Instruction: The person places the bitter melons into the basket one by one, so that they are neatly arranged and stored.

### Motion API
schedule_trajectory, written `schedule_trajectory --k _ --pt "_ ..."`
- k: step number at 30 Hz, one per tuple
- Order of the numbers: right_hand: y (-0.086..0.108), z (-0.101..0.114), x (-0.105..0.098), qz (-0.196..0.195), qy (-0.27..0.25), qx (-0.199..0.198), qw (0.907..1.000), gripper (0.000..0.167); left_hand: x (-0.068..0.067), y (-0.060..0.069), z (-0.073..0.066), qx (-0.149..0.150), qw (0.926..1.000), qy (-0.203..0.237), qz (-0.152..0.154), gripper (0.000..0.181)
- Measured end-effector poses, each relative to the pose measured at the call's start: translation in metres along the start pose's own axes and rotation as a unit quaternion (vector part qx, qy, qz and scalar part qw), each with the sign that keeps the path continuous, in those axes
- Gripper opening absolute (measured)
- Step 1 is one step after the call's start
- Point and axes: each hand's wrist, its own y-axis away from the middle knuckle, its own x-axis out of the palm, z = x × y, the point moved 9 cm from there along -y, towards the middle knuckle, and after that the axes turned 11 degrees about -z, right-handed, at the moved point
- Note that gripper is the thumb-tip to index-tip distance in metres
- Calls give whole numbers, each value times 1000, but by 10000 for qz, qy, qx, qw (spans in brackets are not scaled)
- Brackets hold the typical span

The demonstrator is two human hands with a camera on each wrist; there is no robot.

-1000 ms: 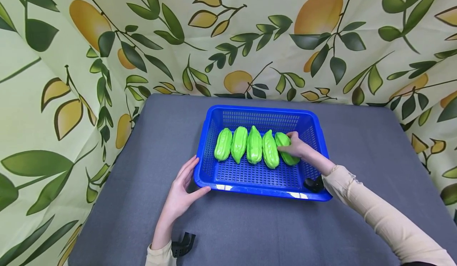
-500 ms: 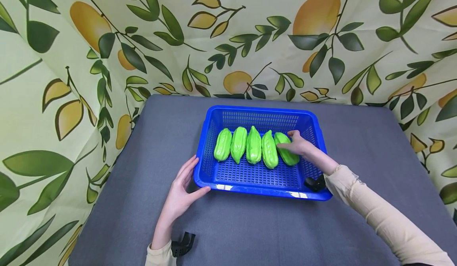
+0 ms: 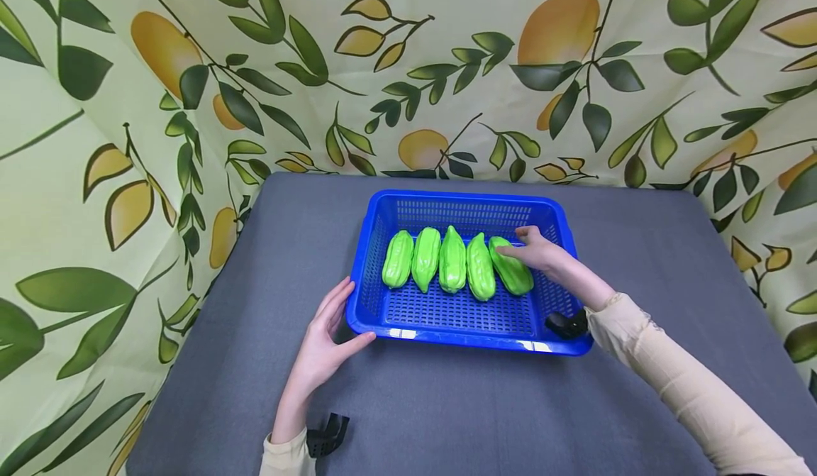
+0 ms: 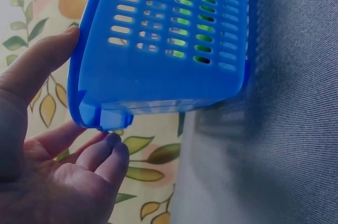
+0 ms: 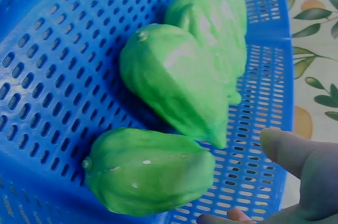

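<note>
Several bright green, ridged, gourd-like vegetables [image 3: 452,259] lie side by side in a blue plastic basket [image 3: 408,335]. The rightmost green vegetable [image 3: 515,277] leans slightly, its top toward the left. Just above its upper end is my right hand [image 3: 542,255], thumb and fingers spread. In the right wrist view, that hand [image 5: 311,176] is apart from the nearest vegetable [image 5: 150,174], with nothing held. My left hand [image 3: 322,348] touches the basket's near left corner with extended fingers and thumb. The left wrist view shows the left thumb [image 4: 53,57] on the basket's rim [image 4: 79,71].
A grey cloth-covered table [image 3: 447,412] carries the basket. Behind and to the left hangs a fabric [image 3: 383,121] printed with leaves and fruit. Black straps with wrist mounts [image 3: 327,435] sit at both wrists.
My right hand has let go of the rightmost vegetable and lifted slightly up and right from it. The left hand stays at the basket corner.
</note>
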Motion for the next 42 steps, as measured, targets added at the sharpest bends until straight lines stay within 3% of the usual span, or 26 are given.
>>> schedule_trajectory --k 13,23,28,33,39,42 --pt "24 13 -18 -65 -374 -476 9981 84 0 -1 1 -30 10000 -53 19 82" --pt "42 19 -26 12 -414 -616 9972 86 -1 -1 -2 -7 9999 -114 10 82" --pt "49 19 -31 -6 -450 -702 9965 89 -2 -2 -5 24 9992 -403 17 80" --pt "54 17 -37 -137 -377 -701 9967 90 -7 -4 -15 242 9947 -1002 -8 78" --pt "57 16 -42 -269 -218 -733 9967 93 -17 -12 -40 771 9827 -1675 -166 74" --pt "58 17 -43 -277 -250 -772 9963 92 -18 -18 -53 1009 9786 -1783 -194 72"
